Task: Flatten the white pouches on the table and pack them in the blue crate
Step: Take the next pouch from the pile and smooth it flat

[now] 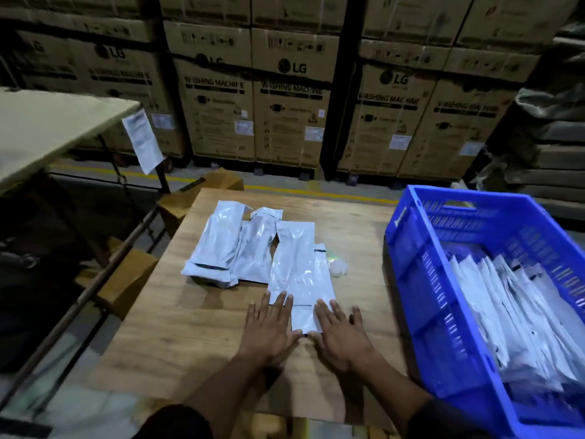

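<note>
Both hands, left (267,331) and right (340,335), lie spread flat on the near end of a white pouch (299,280) on the desk (190,327), left of the crate (411,280); uneven pressure could slide it into the pile (228,245).

At my twelve o'clock, the stacked cartons (291,99) read "LG" and "WASHING MACHINE"; their small stickers' print is too blurred.
</note>
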### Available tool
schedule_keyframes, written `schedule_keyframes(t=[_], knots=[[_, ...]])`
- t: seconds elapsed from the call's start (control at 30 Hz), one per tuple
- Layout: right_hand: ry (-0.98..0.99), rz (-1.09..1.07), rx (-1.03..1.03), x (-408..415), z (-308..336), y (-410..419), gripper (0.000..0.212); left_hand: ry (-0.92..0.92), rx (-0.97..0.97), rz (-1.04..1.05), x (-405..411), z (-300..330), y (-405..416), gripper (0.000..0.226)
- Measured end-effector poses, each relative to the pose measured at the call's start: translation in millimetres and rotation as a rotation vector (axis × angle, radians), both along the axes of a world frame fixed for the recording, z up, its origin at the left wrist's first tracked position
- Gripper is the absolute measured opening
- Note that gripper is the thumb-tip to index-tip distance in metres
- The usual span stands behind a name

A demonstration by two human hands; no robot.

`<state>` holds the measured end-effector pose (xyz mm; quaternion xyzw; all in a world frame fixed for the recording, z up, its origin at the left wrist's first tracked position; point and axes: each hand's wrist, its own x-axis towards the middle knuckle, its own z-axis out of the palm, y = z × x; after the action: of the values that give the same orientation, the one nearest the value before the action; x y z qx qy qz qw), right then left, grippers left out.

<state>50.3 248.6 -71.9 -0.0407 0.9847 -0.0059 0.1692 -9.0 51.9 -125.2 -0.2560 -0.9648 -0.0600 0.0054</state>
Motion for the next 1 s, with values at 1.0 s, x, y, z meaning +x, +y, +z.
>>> schedule_keyframes(t=[1.0], knots=[[0.224,0.124,0.079,0,28,-21,0.059,-0.051,0.14,-0.263,40,-2,-54,0.047]])
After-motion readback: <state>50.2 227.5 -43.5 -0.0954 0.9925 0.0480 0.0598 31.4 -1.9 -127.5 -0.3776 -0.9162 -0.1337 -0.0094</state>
